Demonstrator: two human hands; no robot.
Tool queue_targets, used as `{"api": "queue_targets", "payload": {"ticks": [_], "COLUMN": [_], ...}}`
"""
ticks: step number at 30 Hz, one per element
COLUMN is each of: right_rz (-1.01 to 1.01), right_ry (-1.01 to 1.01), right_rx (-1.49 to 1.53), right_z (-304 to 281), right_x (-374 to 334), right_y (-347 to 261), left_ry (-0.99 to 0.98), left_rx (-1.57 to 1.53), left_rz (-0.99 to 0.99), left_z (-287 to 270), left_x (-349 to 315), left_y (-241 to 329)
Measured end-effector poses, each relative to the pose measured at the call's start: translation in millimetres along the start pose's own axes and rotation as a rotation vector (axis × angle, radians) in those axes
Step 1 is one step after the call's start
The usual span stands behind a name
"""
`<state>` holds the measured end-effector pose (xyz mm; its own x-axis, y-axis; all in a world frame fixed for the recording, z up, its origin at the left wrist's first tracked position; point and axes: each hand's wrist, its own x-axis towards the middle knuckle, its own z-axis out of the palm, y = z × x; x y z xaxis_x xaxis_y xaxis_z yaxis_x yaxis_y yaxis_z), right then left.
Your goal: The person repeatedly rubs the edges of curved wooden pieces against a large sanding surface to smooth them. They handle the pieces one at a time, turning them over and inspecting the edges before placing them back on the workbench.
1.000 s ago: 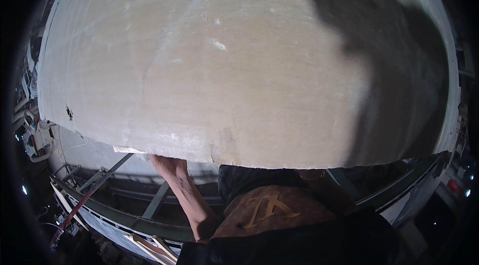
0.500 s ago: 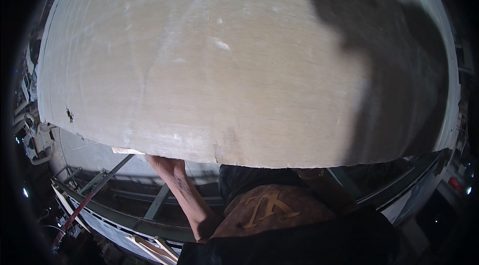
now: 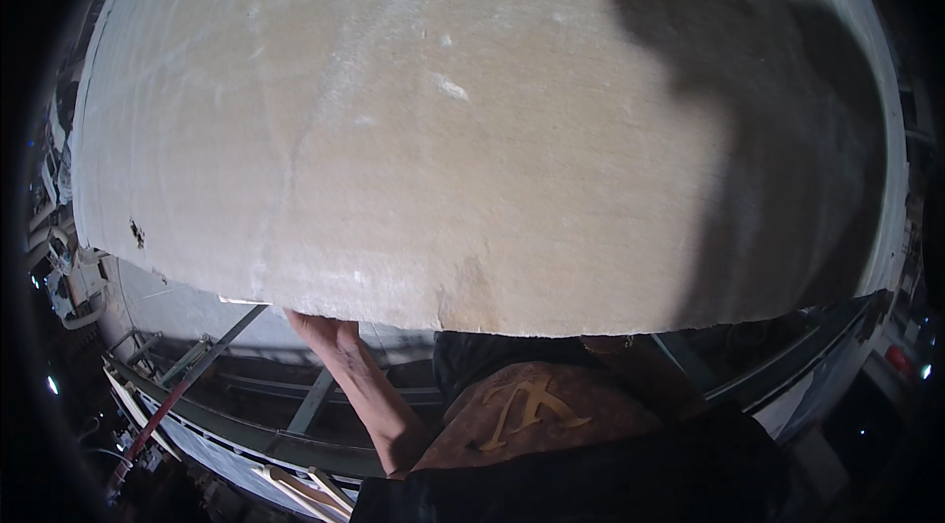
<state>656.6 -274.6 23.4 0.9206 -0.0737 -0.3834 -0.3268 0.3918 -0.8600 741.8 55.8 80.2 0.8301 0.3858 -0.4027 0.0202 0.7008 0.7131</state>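
A large pale wooden board [image 3: 492, 149] fills most of the head view, its near edge rough and slightly bowed. My left hand [image 3: 323, 326] is at that near edge, left of the middle; its fingers are hidden beneath the board. Beside it, a thin light wooden strip [image 3: 244, 302] pokes out from under the edge. My right hand is out of sight below the board. Only the dark right forearm [image 3: 640, 370] shows, with something gold-coloured at the wrist. Whether either hand grips anything cannot be seen.
Below the board runs a green metal frame [image 3: 313, 400] with crossbars. A grey-and-red bar [image 3: 202, 361] slants across it at the left. Wooden sticks [image 3: 300, 493] lie at the lower left. A shadow covers the board's right part, and a small hole marks its left corner.
The board has shifted very slightly toward me and to the right. The wooden strip shows less beneath its edge. My left arm stays almost in place.
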Motion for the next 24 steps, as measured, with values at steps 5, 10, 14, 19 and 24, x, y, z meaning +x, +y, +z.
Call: {"api": "queue_targets", "payload": {"ticks": [5,10,14,19,24], "right_rz": [0.003,0.007,0.012,0.027,0.043], "right_ry": [-0.004,-0.013,-0.026,-0.038,-0.049], "right_rx": [0.002,0.002,0.006,-0.006,-0.021], "right_z": [0.0,1.1,3.7,1.5,5.1], "right_x": [1.0,-0.1,1.3,-2.6,-2.1], "right_y": [-0.5,-1.6,-0.4,-5.2,-6.8], "left_ry": [-0.083,0.075,0.102,-0.034,-0.018], "left_rx": [0.057,-0.100,-0.041,0.010,0.044], "left_rz": [0.083,-0.085,-0.002,0.100,0.107], "left_z": [4.0,-0.2,5.4,1.2,-13.5], "left_x": [-5.1,-0.6,1.1,-4.9,-1.4], "left_y": [-3.9,2.6,3.1,-0.9,1.0]}}
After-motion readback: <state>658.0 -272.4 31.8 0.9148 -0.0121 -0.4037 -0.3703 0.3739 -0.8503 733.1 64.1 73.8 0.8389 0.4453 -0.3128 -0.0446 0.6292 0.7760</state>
